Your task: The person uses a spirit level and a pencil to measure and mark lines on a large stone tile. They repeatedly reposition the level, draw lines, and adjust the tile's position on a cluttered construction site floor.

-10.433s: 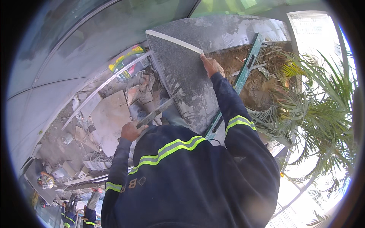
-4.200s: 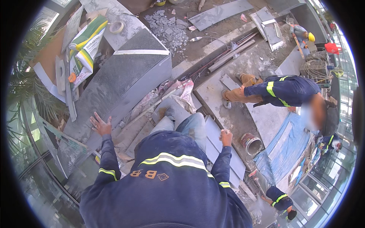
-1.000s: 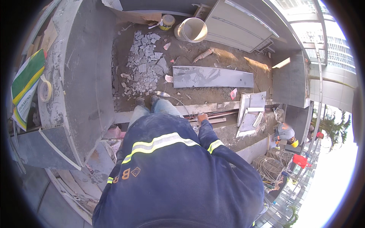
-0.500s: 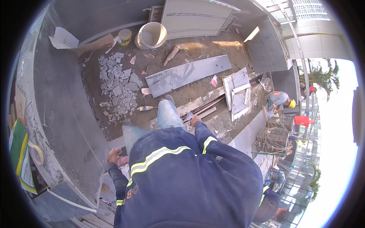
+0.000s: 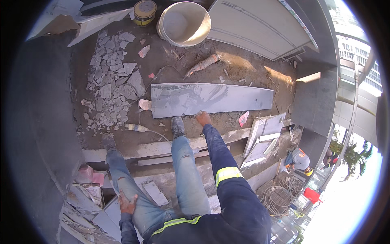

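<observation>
I look down at my own legs in torn jeans, standing on dirt and a concrete ledge. My left hand [image 5: 127,203] rests flat on my left thigh and holds nothing. My right hand [image 5: 202,118] reaches down at arm's length to the near edge of a long grey stone slab [image 5: 215,98] lying flat on the dirt. The fingers curl at that edge; whether they grip it I cannot tell. My right shoe [image 5: 177,126] stands just left of that hand.
Broken grey tile pieces [image 5: 111,87] lie left of the slab. A white bucket [image 5: 183,23] and a yellow tin [image 5: 144,10] stand at the back. Pale slabs [image 5: 264,134] lean at the right. Below the ledge, a coil of wire [image 5: 278,197] and a crouching person [image 5: 300,159].
The view has swung down and closer onto the dirt bed. My right hand has reached forward to the slab's near edge. My left hand has come onto my thigh.
</observation>
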A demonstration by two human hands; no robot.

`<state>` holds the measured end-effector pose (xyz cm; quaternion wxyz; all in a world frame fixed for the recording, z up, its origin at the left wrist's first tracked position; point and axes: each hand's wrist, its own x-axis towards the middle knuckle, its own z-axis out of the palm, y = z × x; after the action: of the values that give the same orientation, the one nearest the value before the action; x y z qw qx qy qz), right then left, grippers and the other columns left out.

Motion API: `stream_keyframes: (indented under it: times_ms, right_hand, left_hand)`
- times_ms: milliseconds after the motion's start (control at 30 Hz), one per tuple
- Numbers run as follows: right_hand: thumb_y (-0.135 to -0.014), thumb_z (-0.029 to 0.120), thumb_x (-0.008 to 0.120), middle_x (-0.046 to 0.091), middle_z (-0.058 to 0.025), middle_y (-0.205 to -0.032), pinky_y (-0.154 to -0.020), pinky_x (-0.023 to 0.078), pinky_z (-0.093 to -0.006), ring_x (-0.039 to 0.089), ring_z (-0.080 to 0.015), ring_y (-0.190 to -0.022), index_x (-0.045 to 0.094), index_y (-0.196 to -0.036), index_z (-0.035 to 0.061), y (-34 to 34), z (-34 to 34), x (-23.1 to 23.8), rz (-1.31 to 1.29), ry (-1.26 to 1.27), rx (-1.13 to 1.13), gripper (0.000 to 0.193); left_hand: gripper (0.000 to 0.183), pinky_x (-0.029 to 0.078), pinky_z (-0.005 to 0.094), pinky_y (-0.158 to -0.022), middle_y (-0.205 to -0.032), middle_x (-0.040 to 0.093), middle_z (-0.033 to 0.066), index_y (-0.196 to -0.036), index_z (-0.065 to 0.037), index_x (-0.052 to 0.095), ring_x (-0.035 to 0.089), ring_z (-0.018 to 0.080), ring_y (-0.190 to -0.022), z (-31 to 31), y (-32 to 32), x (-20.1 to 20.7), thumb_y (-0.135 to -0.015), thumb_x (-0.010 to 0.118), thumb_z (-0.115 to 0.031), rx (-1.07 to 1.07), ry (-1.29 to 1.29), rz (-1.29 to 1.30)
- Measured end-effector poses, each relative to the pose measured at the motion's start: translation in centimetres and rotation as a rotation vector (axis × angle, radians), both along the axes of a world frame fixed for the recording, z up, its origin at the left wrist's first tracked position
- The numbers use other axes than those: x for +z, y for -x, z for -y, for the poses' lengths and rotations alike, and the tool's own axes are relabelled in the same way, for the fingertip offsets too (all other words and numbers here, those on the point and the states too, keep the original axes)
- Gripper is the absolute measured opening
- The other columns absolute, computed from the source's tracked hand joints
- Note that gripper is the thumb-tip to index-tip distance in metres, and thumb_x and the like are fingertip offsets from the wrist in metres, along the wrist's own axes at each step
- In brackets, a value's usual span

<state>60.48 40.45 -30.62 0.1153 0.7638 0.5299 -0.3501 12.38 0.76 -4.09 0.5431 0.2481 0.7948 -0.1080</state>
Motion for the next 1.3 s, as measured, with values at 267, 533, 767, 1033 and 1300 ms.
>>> stream_keyframes:
  times_ms: [267, 533, 767, 1033, 1300]
  right_hand:
    - [-0.083, 0.030, 0.083, 0.061, -0.0017, -0.070, -0.056, 0.044, -0.0350, 0.055, -0.0150, -0.060, 0.068, -0.079, 0.0039, -4.3, -21.6, -23.2, -0.239, -0.499, -0.255, 0.030]
    - [-0.084, 0.020, 0.084, 0.057, -0.0023, -0.072, -0.053, 0.041, -0.0384, 0.054, -0.0174, -0.057, 0.061, -0.083, 0.0079, 2.6, -24.9, -29.5, -0.651, -0.117, -0.830, 0.027]
    - [-0.087, 0.014, 0.062, 0.059, -0.0088, -0.080, -0.052, 0.046, -0.0372, 0.059, -0.0206, -0.064, 0.061, -0.090, 0.0042, -3.2, -28.8, -29.0, -0.818, -0.168, -0.936, 0.011]
    - [-0.091, 0.019, 0.063, 0.049, 0.0012, -0.059, -0.040, 0.039, -0.0274, 0.046, -0.0138, -0.041, 0.058, -0.086, 0.0110, -5.0, -25.3, -8.2, -0.739, 0.035, -0.810, 0.010]
    - [-0.080, 0.010, 0.067, 0.056, -0.0073, -0.057, -0.039, 0.041, -0.0298, 0.054, -0.0180, -0.042, 0.063, -0.080, 0.0003, -7.0, -15.0, 17.1, -0.415, 0.287, -0.159, 0.010]
  left_hand:
    - [0.089, 0.042, 0.0516, -0.111, -0.150, 0.047, 0.0284, -0.161, -0.006, 0.030, 0.049, 0.0440, -0.137, 8.1, -8.8, -4.2, -0.096, 0.068, -0.052, 0.921, -0.108, 0.068]
    - [0.072, 0.049, 0.0507, -0.099, -0.133, 0.056, 0.0227, -0.147, -0.006, 0.041, 0.057, 0.0386, -0.123, 11.3, -10.6, 8.0, -0.098, 0.067, -0.052, 1.286, 0.378, -0.324]
    - [0.059, 0.054, 0.0556, -0.087, -0.118, 0.063, 0.0201, -0.134, -0.006, 0.051, 0.065, 0.0363, -0.109, 15.7, -15.7, 12.2, -0.098, 0.067, -0.049, 1.333, 0.541, -0.312]
    - [0.046, 0.060, 0.0612, -0.073, -0.100, 0.072, 0.0170, -0.119, -0.005, 0.062, 0.074, 0.0338, -0.093, 23.7, -25.1, 17.3, -0.098, 0.067, -0.046, 1.380, 0.415, -0.307]
    - [0.039, 0.053, 0.0421, -0.093, -0.115, 0.072, 0.0198, -0.113, -0.002, 0.073, 0.070, 0.0338, -0.104, 3.3, -19.0, 11.6, -0.098, 0.064, -0.036, 0.744, -0.401, -0.572]
